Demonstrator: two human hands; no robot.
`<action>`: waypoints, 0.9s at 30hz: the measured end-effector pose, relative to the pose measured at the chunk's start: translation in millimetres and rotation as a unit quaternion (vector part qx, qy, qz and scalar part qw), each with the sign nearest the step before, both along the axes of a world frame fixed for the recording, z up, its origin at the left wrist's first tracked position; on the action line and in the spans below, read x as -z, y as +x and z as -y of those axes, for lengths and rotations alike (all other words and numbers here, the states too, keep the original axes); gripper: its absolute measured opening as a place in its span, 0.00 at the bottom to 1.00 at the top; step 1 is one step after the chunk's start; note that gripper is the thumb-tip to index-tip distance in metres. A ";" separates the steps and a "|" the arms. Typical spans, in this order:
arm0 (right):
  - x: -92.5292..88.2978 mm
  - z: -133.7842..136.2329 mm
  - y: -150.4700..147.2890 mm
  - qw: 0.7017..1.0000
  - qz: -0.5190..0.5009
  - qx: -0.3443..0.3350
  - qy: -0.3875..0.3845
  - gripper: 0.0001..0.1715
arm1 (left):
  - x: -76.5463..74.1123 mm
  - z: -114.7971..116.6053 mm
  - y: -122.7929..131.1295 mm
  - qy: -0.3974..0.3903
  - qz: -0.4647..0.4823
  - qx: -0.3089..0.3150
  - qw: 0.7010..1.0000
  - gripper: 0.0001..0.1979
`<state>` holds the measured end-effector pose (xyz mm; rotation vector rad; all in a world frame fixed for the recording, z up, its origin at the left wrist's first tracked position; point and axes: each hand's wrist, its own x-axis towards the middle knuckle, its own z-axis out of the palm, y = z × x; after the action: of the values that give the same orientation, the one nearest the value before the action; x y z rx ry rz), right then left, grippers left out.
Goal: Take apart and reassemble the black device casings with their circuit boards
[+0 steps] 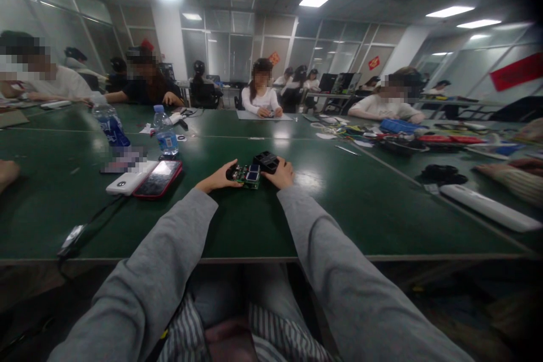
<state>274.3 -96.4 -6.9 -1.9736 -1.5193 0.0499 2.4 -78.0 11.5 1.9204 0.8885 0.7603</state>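
Observation:
My left hand (218,178) grips the left end of a green circuit board (251,183) that carries a small dark screen (253,169). A round black part sits on the board by my left fingers. Closed round a black plastic housing (266,160) is my right hand (282,174), just right of the board. The housing's top shows recessed compartments and lies close to the board's right edge; whether the two touch, I cannot tell. Both hands are low over the green tabletop (250,220), near its front middle.
To the left lie a red-cased phone (159,179), a white power bank (127,181) with a cable, and two water bottles (165,133). On the right are a long white bar (487,206) and a pile of cables and pouches (401,127). Several people sit around the table.

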 end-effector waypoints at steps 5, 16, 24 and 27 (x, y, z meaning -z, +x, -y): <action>-3.5 3.9 -1.5 1.000 0.007 0.004 -0.011 0.55 | 4.1 -3.4 -0.5 0.042 -0.017 -0.011 0.999 0.61; -1.4 3.4 -1.0 1.000 0.012 0.009 -0.004 0.55 | 8.2 -4.7 2.6 0.098 -0.090 -0.120 0.984 0.61; -1.7 3.9 0.0 1.000 0.013 0.005 -0.009 0.56 | 11.2 -0.4 5.9 0.066 -0.121 -0.210 0.968 0.63; -2.0 4.4 -0.2 1.000 0.015 0.003 -0.012 0.56 | 6.6 3.6 0.1 0.030 -0.118 -0.182 0.976 0.64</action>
<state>274.1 -100.8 -4.9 -2.0069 -1.5375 0.0377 2.4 -81.7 4.8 1.9525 1.4063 0.7856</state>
